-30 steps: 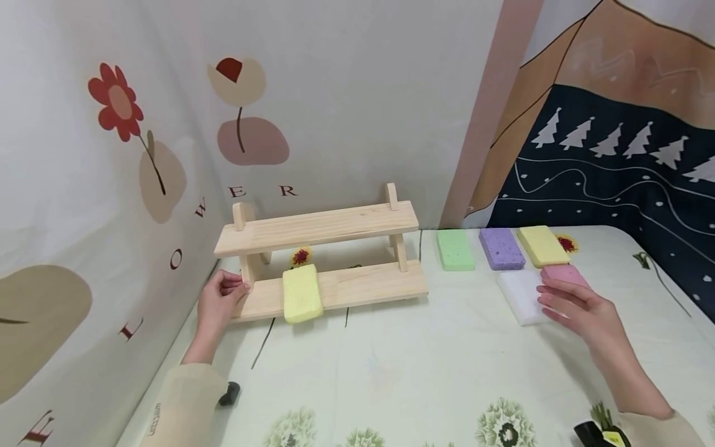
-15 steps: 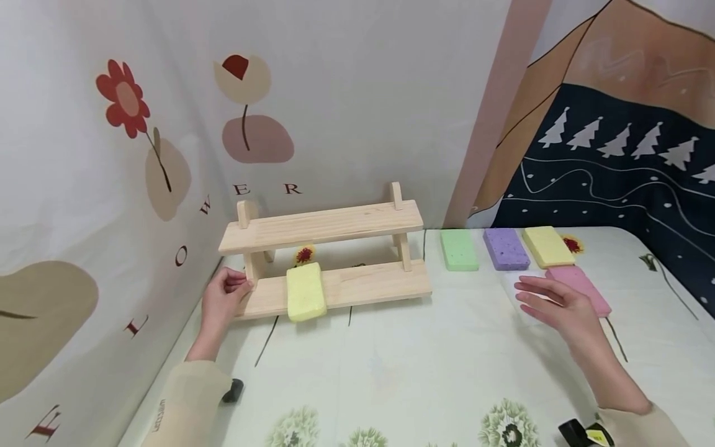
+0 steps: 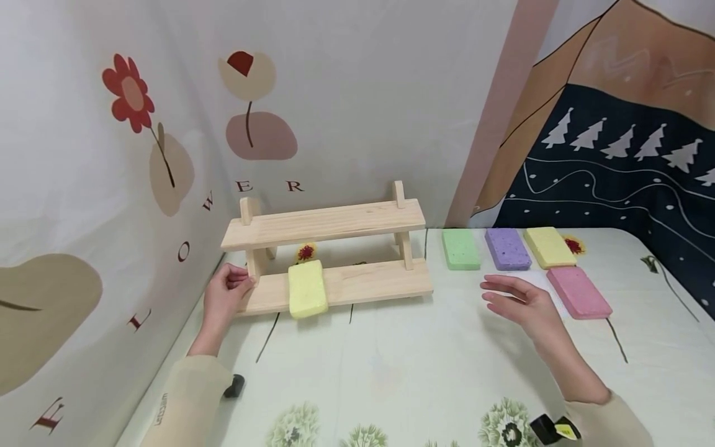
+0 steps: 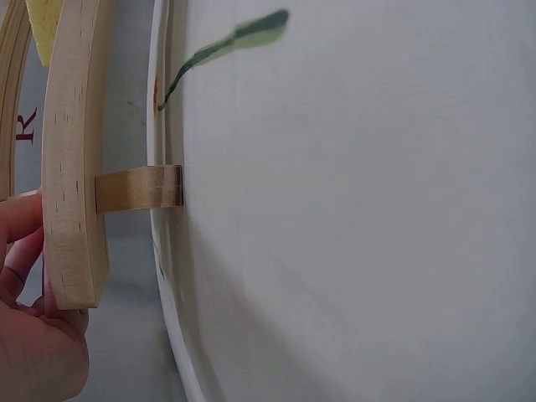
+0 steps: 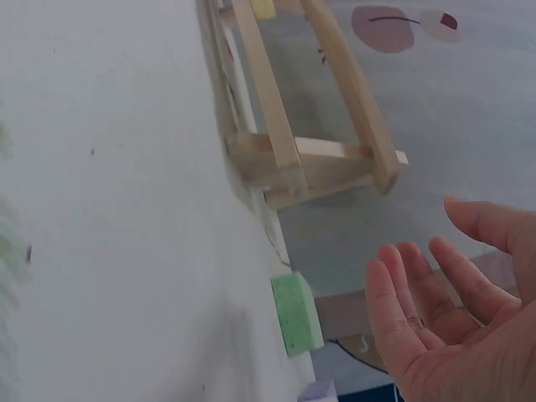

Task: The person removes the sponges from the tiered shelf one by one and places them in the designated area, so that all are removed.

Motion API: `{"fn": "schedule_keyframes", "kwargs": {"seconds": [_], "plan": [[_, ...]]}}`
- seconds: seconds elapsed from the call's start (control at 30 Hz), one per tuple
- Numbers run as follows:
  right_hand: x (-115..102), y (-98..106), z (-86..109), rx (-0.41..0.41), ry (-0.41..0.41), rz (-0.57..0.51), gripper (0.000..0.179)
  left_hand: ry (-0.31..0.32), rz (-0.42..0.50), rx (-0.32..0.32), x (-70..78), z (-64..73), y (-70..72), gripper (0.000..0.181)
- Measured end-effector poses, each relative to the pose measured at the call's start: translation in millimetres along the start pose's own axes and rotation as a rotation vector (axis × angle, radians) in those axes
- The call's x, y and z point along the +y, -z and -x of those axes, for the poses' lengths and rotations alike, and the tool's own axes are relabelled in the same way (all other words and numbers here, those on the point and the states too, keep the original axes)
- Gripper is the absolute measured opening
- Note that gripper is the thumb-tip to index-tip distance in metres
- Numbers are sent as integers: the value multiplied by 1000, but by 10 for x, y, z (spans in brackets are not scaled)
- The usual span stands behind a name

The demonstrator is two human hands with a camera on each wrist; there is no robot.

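Observation:
A two-tier wooden shelf (image 3: pixel 374 282) stands against the back wall cloth. My left hand (image 3: pixel 221 297) holds the left end of its lower board, by the upright; in the left wrist view the thumb and fingers (image 4: pixel 23 216) lie about the board's end. One yellow sponge (image 3: pixel 307 288) rests on the lower board, its front end jutting past the edge. My right hand (image 3: pixel 522 310) hovers over the tabletop with fingers loosely bent and nothing in them. Just right of it lies a pink sponge (image 3: pixel 579 293), and a white sponge (image 3: pixel 536 279) is partly hidden behind the hand.
Green (image 3: pixel 460 249), purple (image 3: pixel 508 249) and second yellow (image 3: pixel 549 247) sponges lie in a row right of the shelf. Patterned cloth hangs behind and at the left. A flower-print tablecloth (image 3: pixel 391 366) covers the table.
My right hand has moved left, away from the pink sponge, uncovering it and passing over the white one. My left hand stays at the shelf's end. The view has shifted slightly.

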State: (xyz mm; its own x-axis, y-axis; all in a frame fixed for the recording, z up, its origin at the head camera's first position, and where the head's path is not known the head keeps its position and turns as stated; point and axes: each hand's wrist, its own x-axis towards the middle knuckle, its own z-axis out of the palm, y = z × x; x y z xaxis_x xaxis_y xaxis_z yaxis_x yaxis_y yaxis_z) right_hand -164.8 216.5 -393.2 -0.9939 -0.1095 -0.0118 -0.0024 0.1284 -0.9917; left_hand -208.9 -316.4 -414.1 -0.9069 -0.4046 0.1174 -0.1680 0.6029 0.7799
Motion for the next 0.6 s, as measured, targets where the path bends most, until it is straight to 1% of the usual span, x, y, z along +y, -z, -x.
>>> {"fn": "schedule_keyframes", "kwargs": {"seconds": [0.13,0.3,0.47,0.6], "plan": [[-16,-146,-41,-24,0,36,44,-6,-6,-1,-8,-4,-1,24],[-24,-365,-114,-54,-5,40,49,0,-5,1,-3,-11,2,23],[-42,-597,-197,-91,7,30,47,17,-1,-3,14,-4,9,23],[-68,-791,-261,-111,-6,29,44,18,-1,-8,25,-2,5,23]]}}
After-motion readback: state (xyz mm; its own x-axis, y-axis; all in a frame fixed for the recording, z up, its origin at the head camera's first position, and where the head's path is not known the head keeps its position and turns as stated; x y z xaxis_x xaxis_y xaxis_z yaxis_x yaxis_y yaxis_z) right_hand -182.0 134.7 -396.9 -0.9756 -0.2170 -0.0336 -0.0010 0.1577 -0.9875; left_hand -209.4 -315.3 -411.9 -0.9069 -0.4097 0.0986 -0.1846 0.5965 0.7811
